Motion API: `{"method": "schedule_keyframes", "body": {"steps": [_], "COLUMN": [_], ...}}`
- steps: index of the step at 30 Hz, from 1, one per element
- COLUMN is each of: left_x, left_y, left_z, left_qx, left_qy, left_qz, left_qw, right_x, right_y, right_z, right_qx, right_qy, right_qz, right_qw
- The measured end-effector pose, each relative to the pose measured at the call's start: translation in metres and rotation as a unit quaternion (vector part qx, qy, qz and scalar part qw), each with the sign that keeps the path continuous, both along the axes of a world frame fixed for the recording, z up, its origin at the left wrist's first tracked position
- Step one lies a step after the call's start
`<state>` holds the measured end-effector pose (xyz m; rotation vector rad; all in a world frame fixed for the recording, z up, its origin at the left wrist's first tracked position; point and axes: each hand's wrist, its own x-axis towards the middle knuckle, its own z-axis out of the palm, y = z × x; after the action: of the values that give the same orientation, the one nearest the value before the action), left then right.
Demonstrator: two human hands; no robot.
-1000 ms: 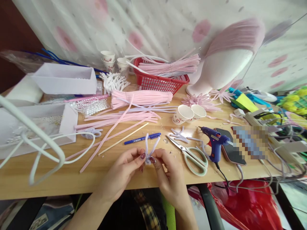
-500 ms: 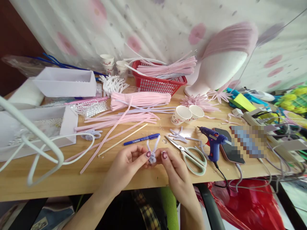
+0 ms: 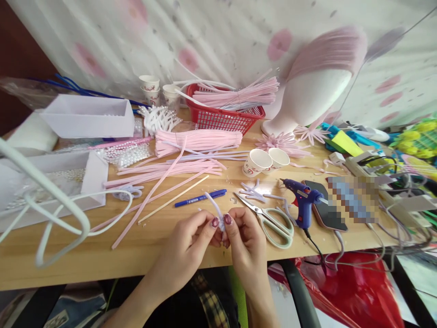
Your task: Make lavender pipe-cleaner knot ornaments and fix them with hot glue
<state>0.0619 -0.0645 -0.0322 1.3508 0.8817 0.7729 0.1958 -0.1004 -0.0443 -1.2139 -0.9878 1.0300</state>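
Between my two hands, over the front of the table, is a small twisted piece of pale lilac pipe cleaner (image 3: 215,206), one end sticking up and leaning left. My left hand (image 3: 195,237) pinches it from the left with thumb and fingertips. From the right, my right hand (image 3: 244,237) pinches it too, its thumb close to the left thumb. The fingers cover most of the twisted part. A blue pen (image 3: 200,198) lies just behind the hands. Scissors (image 3: 273,223) with pale green handles rest to the right, near cut lilac pieces (image 3: 254,191).
A blue glue gun (image 3: 302,200) and a phone (image 3: 326,209) lie at right. Pink pipe cleaners (image 3: 198,142), paper cups (image 3: 257,161), a red basket (image 3: 221,119) and a mannequin head (image 3: 307,100) stand behind. White boxes (image 3: 88,116) and a bent white tube (image 3: 64,196) are at left.
My right hand has moved left and in against my left hand. Both thumbs now press close together on the lilac pipe cleaner, and its upright end has tipped to the left.
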Motion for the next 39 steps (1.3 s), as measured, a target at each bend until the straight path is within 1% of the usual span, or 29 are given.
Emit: {"method": "schedule_keyframes", "body": {"steps": [3,5,8,11,13,17,22,25,27,29,31,33,35,39], "left_x": [-0.001,-0.001,-0.001,-0.004,-0.006,-0.011,-0.009,-0.004,-0.001,0.001,0.004,0.006,0.007,0.010], "left_y": [-0.002,-0.003,-0.002,-0.001,-0.001,0.000,-0.003,-0.006,-0.008,-0.010,-0.013,-0.015,-0.017,-0.019], "left_z": [0.002,0.002,0.001,-0.003,-0.004,-0.003,-0.002,-0.004,-0.004,-0.004,-0.003,-0.003,-0.005,-0.014], "left_qx": [0.050,0.068,0.061,0.065,0.078,0.088,0.045,0.018,-0.008,-0.026,-0.025,0.006,0.055,0.187], "left_qy": [0.028,0.029,0.010,0.013,0.026,0.037,-0.018,-0.013,-0.005,0.002,0.016,0.037,0.058,0.073], "left_qz": [0.000,0.001,-0.001,0.007,0.011,-0.004,-0.026,-0.004,0.012,0.032,0.053,0.069,0.078,0.071], "left_qw": [0.998,0.997,0.998,0.998,0.997,0.995,0.998,1.000,1.000,0.999,0.998,0.997,0.994,0.977], "right_x": [-0.002,-0.001,0.002,0.004,0.005,0.006,0.006,0.004,0.003,0.002,0.001,0.001,0.000,0.000], "right_y": [0.000,0.001,0.003,0.001,-0.002,-0.007,-0.007,-0.006,-0.006,-0.007,-0.007,-0.006,-0.006,-0.007], "right_z": [-0.003,-0.005,-0.007,-0.009,-0.009,-0.009,-0.008,-0.012,-0.017,-0.019,-0.019,-0.016,-0.012,-0.009], "right_qx": [-0.011,-0.017,-0.036,-0.060,-0.061,-0.031,0.042,0.069,0.070,0.068,0.077,0.089,0.088,0.047], "right_qy": [0.010,0.021,0.070,0.110,0.086,-0.030,-0.085,-0.116,-0.123,-0.121,-0.125,-0.133,-0.118,-0.016], "right_qz": [0.002,-0.003,0.027,0.058,0.067,0.096,0.106,0.064,0.041,0.044,0.060,0.058,0.052,0.073], "right_qw": [1.000,1.000,0.997,0.990,0.992,0.994,0.990,0.989,0.989,0.989,0.987,0.985,0.988,0.996]}}
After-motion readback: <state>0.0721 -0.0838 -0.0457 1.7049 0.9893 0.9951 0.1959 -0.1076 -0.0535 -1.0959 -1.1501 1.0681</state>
